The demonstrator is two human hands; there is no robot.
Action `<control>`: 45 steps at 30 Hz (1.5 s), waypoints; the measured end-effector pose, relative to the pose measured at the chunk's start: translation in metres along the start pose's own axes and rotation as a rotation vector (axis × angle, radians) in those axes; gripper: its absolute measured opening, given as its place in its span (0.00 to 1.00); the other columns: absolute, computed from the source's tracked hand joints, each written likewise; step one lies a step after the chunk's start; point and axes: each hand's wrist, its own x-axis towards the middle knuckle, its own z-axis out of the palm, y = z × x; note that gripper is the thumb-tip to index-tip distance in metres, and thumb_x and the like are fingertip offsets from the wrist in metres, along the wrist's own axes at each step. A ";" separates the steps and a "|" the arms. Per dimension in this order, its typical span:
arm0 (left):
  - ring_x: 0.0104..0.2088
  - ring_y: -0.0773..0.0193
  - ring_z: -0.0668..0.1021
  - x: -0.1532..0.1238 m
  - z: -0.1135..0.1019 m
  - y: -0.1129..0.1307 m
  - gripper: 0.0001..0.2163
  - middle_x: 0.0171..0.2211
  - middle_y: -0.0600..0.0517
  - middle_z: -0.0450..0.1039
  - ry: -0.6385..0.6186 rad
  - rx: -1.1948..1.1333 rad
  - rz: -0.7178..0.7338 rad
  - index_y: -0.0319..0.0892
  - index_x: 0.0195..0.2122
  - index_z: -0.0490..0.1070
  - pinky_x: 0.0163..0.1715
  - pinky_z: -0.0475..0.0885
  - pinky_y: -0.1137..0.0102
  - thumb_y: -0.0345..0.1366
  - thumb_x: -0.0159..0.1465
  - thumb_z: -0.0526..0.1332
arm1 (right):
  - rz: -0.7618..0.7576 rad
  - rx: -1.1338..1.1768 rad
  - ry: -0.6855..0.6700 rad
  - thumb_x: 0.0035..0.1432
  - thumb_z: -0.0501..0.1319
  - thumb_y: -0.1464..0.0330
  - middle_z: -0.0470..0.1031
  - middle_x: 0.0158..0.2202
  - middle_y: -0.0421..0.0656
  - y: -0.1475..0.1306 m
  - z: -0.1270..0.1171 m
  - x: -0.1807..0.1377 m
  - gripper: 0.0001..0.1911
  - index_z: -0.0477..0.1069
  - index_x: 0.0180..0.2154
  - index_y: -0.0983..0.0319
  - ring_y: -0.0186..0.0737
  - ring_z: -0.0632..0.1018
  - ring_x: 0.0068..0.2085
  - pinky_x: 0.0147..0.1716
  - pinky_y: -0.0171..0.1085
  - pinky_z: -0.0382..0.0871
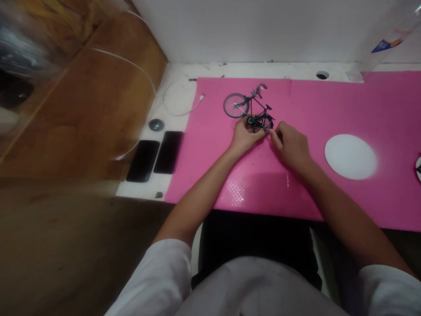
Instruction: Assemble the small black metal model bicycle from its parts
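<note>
A small black model bicycle (258, 104) is tilted over the pink mat, its front wheel to the left and its handlebar toward the wall. My left hand (246, 134) is closed around its lower side near the pedals and rear wheel. At the rear wheel's right edge, my right hand (291, 142) has thumb and forefinger pinched together. Whatever sits between those fingertips is too small to make out.
The pink mat (210, 175) covers most of the white table. To the left lie two dark phones (143, 161), a round dark disc (156, 125) and a white cable (184, 115). A white round plate (350, 156) lies right; a clear plastic bottle (378, 55) stands behind.
</note>
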 end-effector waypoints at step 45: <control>0.48 0.57 0.88 -0.009 0.005 0.013 0.19 0.45 0.47 0.86 -0.014 0.041 -0.043 0.44 0.43 0.75 0.58 0.84 0.59 0.20 0.55 0.75 | 0.059 -0.146 -0.011 0.82 0.48 0.48 0.84 0.36 0.52 -0.005 -0.001 -0.001 0.29 0.78 0.47 0.61 0.45 0.74 0.31 0.34 0.41 0.52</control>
